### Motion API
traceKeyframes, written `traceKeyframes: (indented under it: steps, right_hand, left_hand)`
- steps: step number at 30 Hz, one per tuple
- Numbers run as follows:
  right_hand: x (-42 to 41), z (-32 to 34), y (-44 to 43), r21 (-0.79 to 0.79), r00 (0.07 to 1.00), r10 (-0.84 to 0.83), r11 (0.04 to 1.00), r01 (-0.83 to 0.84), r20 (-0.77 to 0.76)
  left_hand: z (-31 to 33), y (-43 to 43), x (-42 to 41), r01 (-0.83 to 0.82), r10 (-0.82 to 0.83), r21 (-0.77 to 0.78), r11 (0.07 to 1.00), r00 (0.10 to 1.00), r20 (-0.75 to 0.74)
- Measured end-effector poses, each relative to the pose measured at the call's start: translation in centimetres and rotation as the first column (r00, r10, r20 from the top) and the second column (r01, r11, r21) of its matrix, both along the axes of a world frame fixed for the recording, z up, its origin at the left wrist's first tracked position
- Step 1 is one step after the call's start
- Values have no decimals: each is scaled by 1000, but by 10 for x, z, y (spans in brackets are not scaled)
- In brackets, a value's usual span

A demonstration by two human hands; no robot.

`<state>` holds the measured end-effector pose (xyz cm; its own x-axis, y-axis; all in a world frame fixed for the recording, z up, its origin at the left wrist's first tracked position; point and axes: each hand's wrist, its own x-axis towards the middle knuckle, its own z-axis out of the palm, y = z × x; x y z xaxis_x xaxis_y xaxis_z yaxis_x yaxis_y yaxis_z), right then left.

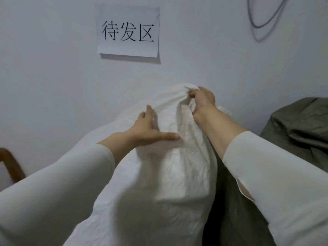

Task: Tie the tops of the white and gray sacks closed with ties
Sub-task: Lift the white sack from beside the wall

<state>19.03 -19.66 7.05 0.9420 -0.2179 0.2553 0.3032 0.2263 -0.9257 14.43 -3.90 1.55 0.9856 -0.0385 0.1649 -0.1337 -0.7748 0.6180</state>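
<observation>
A full white sack (159,183) stands in front of me, leaning against the wall. My right hand (200,102) grips the bunched top of the white sack, fingers curled round the gathered cloth. My left hand (150,128) lies flat on the sack just below the top, fingers straight and thumb stretched out to the right. A gray sack (301,125) sits to the right, partly behind my right arm. No tie shows in view.
A white wall stands right behind the sacks, with a paper sign (127,31) taped on it and a gray cable (262,18) hanging at the upper right. A curved wooden chair part (10,164) shows at the left edge.
</observation>
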Motion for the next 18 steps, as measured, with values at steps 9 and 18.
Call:
traceKeyframes:
  steps: [9,18]
  right_hand:
    - [-73,32,74,-65,950,304,952,-300,73]
    - [-99,4,15,-329,984,-16,942,74,175]
  left_hand:
    - [37,11,-17,-96,153,-153,983,898,414]
    - [31,22,-32,-108,178,-198,974,907,381]
